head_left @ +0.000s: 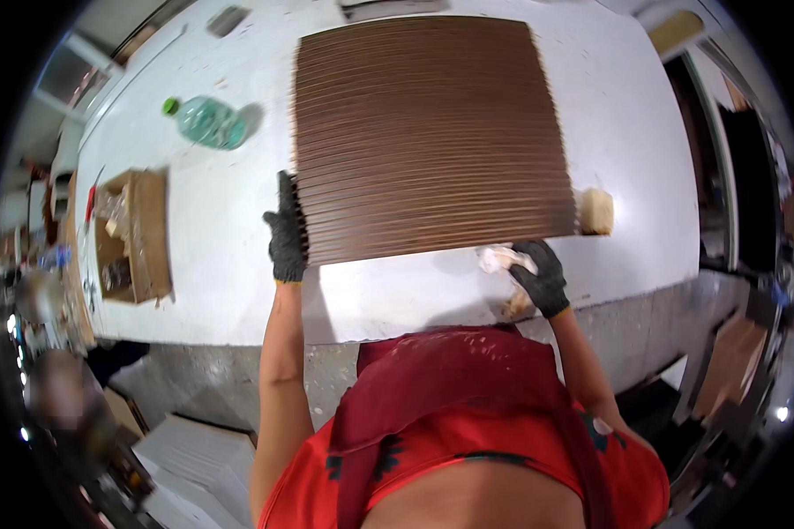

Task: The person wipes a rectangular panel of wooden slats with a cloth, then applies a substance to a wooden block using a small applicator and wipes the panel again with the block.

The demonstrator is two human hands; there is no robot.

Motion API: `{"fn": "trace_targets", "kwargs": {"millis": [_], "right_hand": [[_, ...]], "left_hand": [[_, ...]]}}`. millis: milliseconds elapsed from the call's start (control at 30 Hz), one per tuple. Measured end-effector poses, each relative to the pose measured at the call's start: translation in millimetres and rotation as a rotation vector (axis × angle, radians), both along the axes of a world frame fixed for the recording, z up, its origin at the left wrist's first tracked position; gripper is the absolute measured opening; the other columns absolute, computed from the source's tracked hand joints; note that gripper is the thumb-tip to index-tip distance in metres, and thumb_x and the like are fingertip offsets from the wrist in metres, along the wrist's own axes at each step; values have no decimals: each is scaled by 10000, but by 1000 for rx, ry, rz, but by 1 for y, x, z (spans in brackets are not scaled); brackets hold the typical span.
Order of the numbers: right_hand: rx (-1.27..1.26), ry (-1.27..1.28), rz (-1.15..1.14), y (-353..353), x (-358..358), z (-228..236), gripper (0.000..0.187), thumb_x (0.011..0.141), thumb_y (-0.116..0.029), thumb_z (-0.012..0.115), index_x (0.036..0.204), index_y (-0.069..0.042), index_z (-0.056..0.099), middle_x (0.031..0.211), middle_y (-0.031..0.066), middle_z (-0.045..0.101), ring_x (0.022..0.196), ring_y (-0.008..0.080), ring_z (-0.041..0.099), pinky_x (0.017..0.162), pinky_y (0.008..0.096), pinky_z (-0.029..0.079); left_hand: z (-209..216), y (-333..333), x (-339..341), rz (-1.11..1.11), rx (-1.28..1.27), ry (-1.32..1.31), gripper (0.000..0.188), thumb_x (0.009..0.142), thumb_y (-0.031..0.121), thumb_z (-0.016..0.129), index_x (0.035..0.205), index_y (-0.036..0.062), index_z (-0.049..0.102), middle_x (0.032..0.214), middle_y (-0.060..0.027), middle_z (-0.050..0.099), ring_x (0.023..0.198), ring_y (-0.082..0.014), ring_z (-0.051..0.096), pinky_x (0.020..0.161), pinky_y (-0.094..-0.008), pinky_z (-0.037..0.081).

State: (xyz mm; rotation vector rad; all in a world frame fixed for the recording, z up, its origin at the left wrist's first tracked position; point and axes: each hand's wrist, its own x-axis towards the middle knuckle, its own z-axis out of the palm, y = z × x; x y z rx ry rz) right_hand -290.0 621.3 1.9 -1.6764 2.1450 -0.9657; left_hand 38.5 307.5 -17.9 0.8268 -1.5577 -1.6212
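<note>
A dark brown ribbed panel (428, 132) spans the middle of the white table, its ribs running left to right. My left hand (286, 238), in a dark grey knit glove, grips its left edge near the front corner. One finger stretches along the edge, the thumb stands apart, and the panel hides the other fingers. Just below the panel's front edge on the right, my gloved right hand (543, 280) is closed around a crumpled white cloth (505, 259). A tan piece (518, 304), unclear in kind, lies beside that hand. Near the panel's right corner is a pale yellow block (597, 212).
The white table (212, 212) holds a green-capped clear bottle (210, 122) at left. An open cardboard box (148, 238) with small contents stands at its left edge. A grey object (228, 21) lies at the far left. White boards (198, 463) are stacked on the floor.
</note>
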Motion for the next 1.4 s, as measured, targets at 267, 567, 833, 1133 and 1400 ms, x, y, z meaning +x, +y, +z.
{"fn": "trace_targets", "kwargs": {"millis": [267, 567, 833, 1133, 1400], "right_hand": [[42, -129, -99, 3, -3, -7, 319, 747, -228, 742, 1011, -69, 656, 994, 130, 643, 934, 327, 603, 832, 413, 484], [53, -79, 106, 3, 1, -7, 361, 767, -247, 722, 1075, -80, 636, 1014, 97, 645, 969, 282, 601, 869, 394, 467], [78, -22, 453, -41, 71, 30, 506, 780, -434, 656, 1135, -75, 617, 1070, 129, 635, 984, 311, 583, 895, 428, 431], [-27, 469, 162, -161, -34, 77, 481, 875, -405, 591, 1250, -106, 556, 1318, 124, 513, 1270, 313, 419, 1031, 473, 320], [315, 668, -4, -280, -109, 27, 659, 926, -540, 436, 1445, -144, 345, 1517, 123, 281, 1400, 330, 234, 1086, 576, 209]], "left_hand": [[6, 0, -7, 43, 22, -129, 852, 914, 651, -14, 1506, 59, 146, 1568, -80, 170, 1437, -226, 171, 1177, -352, 53], [8, -11, 14, 24, -89, -374, 607, 997, 393, 381, 1492, 69, 243, 1516, -82, 310, 1338, -215, 343, 1104, -331, 259], [55, 16, -7, -72, -497, -479, 733, 778, 88, 724, 1432, 94, 391, 1493, -123, 359, 1432, -309, 195, 1150, -412, 209], [63, -22, -131, -258, -1069, -873, 722, 900, 452, 556, 1435, 25, 327, 1499, -233, 260, 1391, -455, 181, 1102, -626, 90], [57, -86, -194, -210, -1062, -1041, 722, 929, 513, 446, 1446, 32, 297, 1517, -226, 224, 1418, -407, 154, 1104, -621, 56]]}}
